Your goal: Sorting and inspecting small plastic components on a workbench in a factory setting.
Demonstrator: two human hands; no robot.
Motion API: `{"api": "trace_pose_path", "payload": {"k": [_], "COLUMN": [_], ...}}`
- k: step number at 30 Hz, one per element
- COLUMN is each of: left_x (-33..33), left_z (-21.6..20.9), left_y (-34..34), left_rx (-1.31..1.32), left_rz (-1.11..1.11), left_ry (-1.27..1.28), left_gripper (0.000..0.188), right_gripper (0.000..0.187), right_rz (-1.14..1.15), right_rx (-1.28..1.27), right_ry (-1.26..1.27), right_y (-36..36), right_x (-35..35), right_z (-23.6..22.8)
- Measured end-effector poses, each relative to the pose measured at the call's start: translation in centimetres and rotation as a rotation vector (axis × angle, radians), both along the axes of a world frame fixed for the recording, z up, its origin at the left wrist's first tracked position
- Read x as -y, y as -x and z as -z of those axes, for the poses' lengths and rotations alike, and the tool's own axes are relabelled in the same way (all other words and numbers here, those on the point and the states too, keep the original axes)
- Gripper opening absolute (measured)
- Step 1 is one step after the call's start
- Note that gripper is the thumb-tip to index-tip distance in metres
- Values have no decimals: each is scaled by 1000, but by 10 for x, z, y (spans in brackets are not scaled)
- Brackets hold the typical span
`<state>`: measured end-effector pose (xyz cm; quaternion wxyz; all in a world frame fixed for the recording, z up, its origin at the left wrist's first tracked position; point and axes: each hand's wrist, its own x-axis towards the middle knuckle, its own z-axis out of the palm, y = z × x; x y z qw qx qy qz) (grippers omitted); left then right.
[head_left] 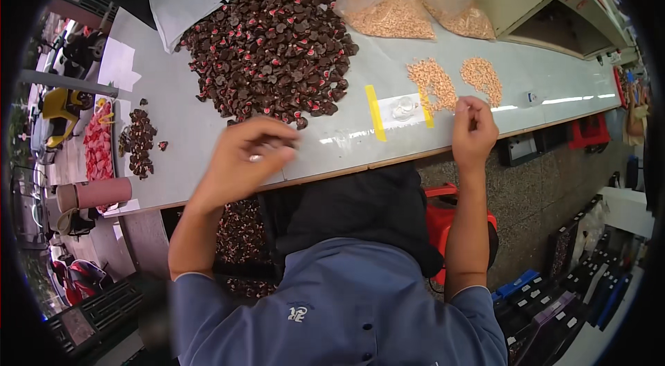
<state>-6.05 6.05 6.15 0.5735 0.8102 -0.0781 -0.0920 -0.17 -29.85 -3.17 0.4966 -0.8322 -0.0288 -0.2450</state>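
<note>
My left hand [253, 155] hovers at the front edge of a big heap of small dark brown pieces with pink-red spots [277, 47]. Its fingers curve, with the thumb apart from them; a small shiny spot shows among them, and I cannot tell what it is. Beside the small tan pieces [431, 82], my right hand [475, 129] is raised with thumb and fingertips pinched together. Whatever it may hold is too small to make out. Between the hands, a small clear round object [404, 109] lies on a white patch flanked by yellow tape strips [375, 113].
Two clear bags of tan pieces [391, 16] stand at the back, next to a beige metal box [554, 2]. A second tan pile [481, 81] lies farther right. On the left are a smaller dark pile [138, 144], pink-red pieces [99, 144] and a pink cylinder [104, 193].
</note>
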Motion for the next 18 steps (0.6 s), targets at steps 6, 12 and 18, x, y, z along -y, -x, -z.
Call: {"api": "trace_pose_path", "payload": {"k": [6, 12, 18], "left_x": [62, 63, 56], "left_z": [24, 56, 68], "left_y": [-44, -59, -57], "left_rx": [-270, -437, -574], "left_rz": [439, 516, 476], "left_ry": [47, 294, 505], "left_gripper": [22, 22, 26], "right_gripper": [8, 8, 6], "right_rz": [-143, -106, -85], "right_rx": [-120, -236, -246], "right_ry": [326, 373, 309], "right_y": [15, 10, 12], "right_x": [-7, -14, -14], "right_z": [-21, -26, -18]}}
